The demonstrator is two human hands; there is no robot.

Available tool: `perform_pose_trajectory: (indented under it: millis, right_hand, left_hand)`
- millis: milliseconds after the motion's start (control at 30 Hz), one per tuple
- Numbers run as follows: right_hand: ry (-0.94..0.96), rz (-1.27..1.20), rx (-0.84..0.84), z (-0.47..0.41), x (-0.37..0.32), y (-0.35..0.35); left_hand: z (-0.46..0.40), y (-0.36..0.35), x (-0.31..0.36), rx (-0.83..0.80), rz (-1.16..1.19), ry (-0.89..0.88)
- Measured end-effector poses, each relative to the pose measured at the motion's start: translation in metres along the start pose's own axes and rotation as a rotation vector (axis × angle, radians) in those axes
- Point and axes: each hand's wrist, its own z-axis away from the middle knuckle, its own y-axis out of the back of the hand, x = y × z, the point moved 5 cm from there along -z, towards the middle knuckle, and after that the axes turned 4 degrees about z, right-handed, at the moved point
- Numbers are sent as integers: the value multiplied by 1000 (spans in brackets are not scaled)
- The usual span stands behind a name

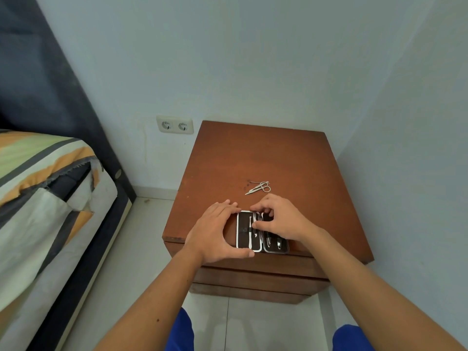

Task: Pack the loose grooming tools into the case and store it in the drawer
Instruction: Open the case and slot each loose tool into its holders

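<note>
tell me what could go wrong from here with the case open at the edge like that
1. The open case lies right at the front edge of the nightstand; a push from the left hand or right hand might tip it off and spill the tools.
2. The small scissors lie loose behind the hands, beside a thin metal tool; either could be forgotten when the case is closed.
3. A tool seated crookedly might stop the case from shutting.
</note>
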Motion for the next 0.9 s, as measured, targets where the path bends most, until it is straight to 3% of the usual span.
perform_pose_trajectory:
  millis: [700, 900]
  right_hand:
    - [72, 69, 7, 33, 1, -12]
    - [-22, -167, 173, 16, 7, 7]
  left_hand:
    - [-2, -7, -8, -23, -1, 36]
    - [-2, -5, -6, -17, 1, 17]
